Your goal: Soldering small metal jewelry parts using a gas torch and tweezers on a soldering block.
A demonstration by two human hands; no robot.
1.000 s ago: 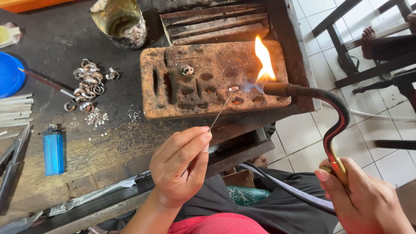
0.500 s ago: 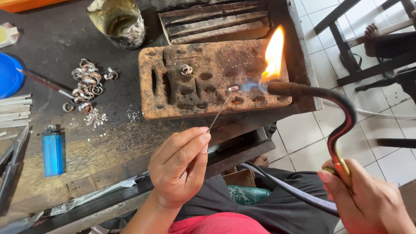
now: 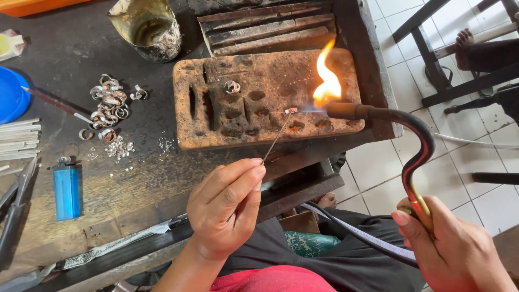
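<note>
- Left hand (image 3: pixel 230 208) pinches a thin metal wire (image 3: pixel 277 138) between thumb and fingertips, wrist low, its tip meeting a tiny pale metal piece (image 3: pixel 291 110) on the pitted brown soldering block (image 3: pixel 216 116).
- Right hand (image 3: pixel 451 249) wraps closed around the curved dark torch pipe (image 3: pixel 416 157); its orange flame (image 3: pixel 327 81) licks just beside that piece.
- Farther left: a heap of silver rings (image 3: pixel 108 105), a blue plastic lighter (image 3: pixel 66 192), a blue round lid (image 3: pixel 11 94).

Flame (image 3: pixel 327 81) + torch (image 3: pixel 378 114) blocking block's (image 3: pixel 216 130) right side. Rings (image 3: pixel 108 105) & lighter (image 3: pixel 66 190) crowding the left. Bench strip btw block & left hand (image 3: pixel 230 208) staying passable.
</note>
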